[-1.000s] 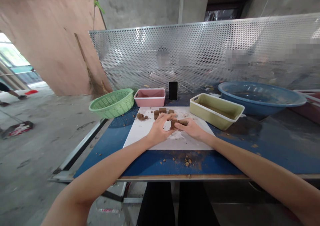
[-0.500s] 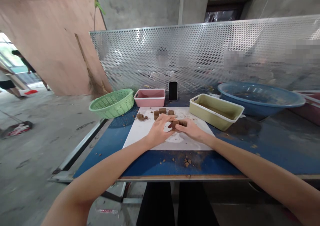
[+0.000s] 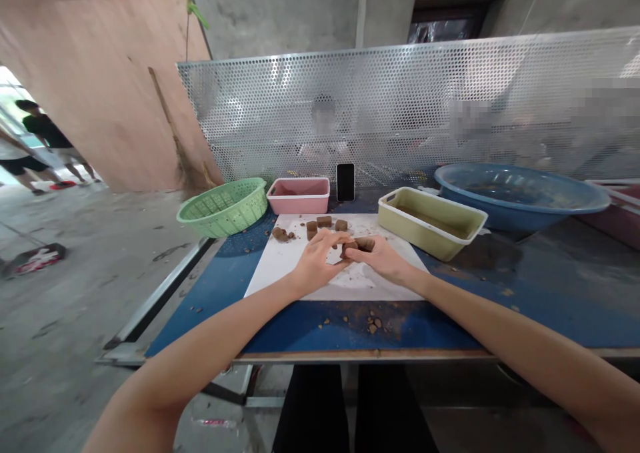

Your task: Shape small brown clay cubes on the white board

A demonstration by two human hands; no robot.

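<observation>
Between my hands, above the white sheet (image 3: 277, 276), is a brown clay piece (image 3: 349, 247). My right hand (image 3: 383, 259) wraps round it, thumb on the near side. My left hand (image 3: 315, 258) meets it from the other side, fingertips over the top and thumb underneath; the fingers partly hide it. Just beyond lie short clay blocks: one at the back (image 3: 324, 221), one to the right (image 3: 341, 225) and one or more to the left (image 3: 312, 230). A rough clay lump (image 3: 280, 234) with crumbs rests near the sheet's left edge.
Around the sheet stand a green basket (image 3: 225, 216), a pink bin (image 3: 300, 205), an upright phone (image 3: 345, 182), a yellow-green bin (image 3: 425, 236) and a large blue basin (image 3: 520, 216). A perforated metal panel (image 3: 390, 106) closes the back. Crumbs dot the blue tabletop (image 3: 310, 333).
The clay piece has turned slightly in my fingers, and my right thumb has shifted a little left across it. In the far left background, a person has come further into view.
</observation>
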